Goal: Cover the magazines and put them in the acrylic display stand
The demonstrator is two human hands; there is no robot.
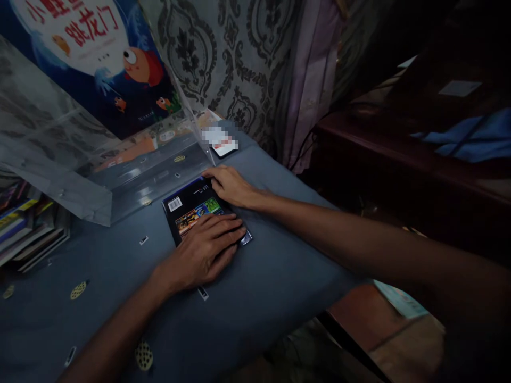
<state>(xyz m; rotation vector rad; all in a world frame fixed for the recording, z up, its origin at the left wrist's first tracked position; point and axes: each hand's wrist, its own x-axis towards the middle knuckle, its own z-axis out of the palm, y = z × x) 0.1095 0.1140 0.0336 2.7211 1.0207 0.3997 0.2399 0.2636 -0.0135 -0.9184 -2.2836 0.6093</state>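
Note:
A dark book [183, 210] with a barcode and small colour pictures lies flat on the grey-blue tablecloth [255, 298]. Across its near part my left hand [209, 244] rests palm down, fingers stretched out and covering some of the pictures. At the book's far right corner is my right hand [229, 185], touching the edge with its fingertips. Its fingers are bent and partly hidden, so whether they grip the book is unclear. Just beyond the book stands a clear plastic holder [159, 181].
A book [104, 69] with a fish cover stands upright in the clear holder. Stacked books [32, 229] lie at the left. A phone-like item [223, 146], partly blurred out, sits near the patterned curtain [235, 58]. Dark red furniture [359, 138] with blue cloth [471, 138] is at the right.

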